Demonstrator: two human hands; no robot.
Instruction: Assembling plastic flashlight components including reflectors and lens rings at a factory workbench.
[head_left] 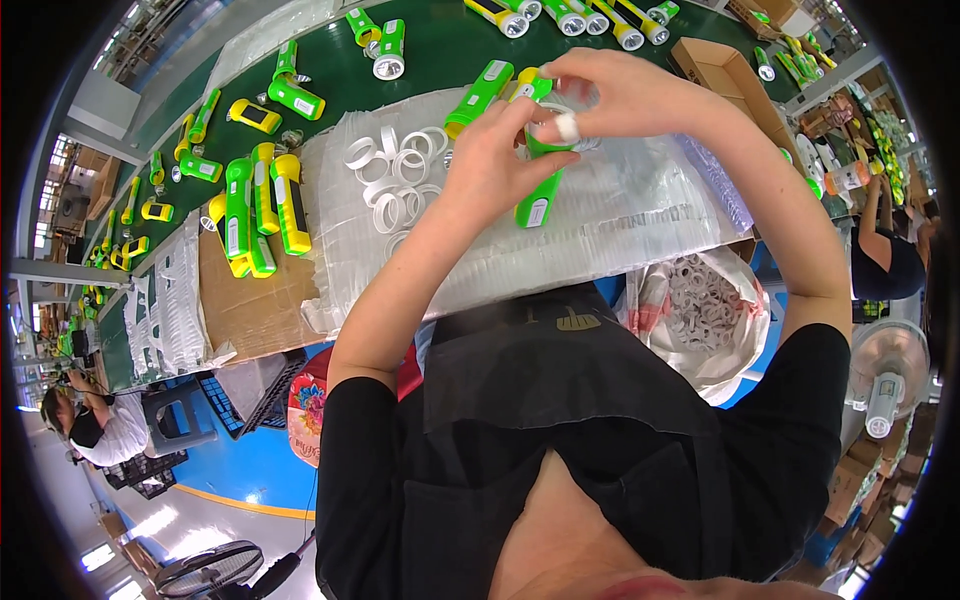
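Both my hands meet over the padded front of the bench, curled around the head end of a green flashlight (540, 200). My left hand (490, 155) wraps the near side of that head, its thumb across the body. From the other side my right hand (615, 95) closes in, fingers bent around a white ring (556, 108) at the head; a white wrap covers one of its digits. The fingers partly hide the ring, so how it sits cannot be seen. Behind my left hand lies another green flashlight (482, 95). Loose white rings (400, 170) are heaped left of my left forearm.
Green and yellow flashlights (265, 195) lie grouped on cardboard at left, with several more along the green bench (330, 60). At the far right stands a cardboard box (725, 80). Below the bench edge hangs a white sack (700, 310) of rings. Other people work at both sides.
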